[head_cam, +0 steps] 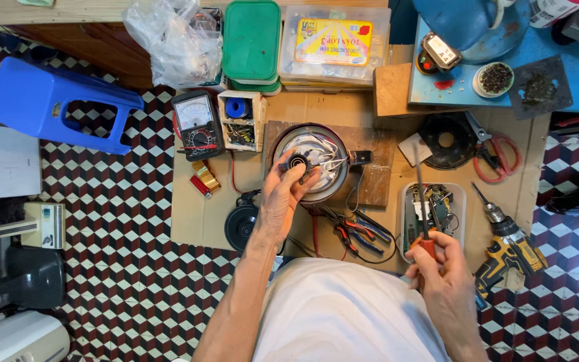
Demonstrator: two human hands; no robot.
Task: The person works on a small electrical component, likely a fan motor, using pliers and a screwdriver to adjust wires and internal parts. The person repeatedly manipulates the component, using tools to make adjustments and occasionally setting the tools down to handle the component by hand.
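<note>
The left hand (288,191) pinched a small black part (297,163), perhaps a thermostat, at the round appliance base (311,163); the right hand (437,268), right of that base, gripped a screwdriver (421,208), shaft pointing away; the left hand was nearer.

round appliance base (316,164): metal-rimmed, turned open side up, white wires and parts exposed inside, set on a wooden board | small black round part (297,163): gripped at the base's near-left edge by the left hand (283,194) | screwdriver (422,201): orange handle, thin dark shaft pointed away, held upright in the right hand (440,268)
</note>
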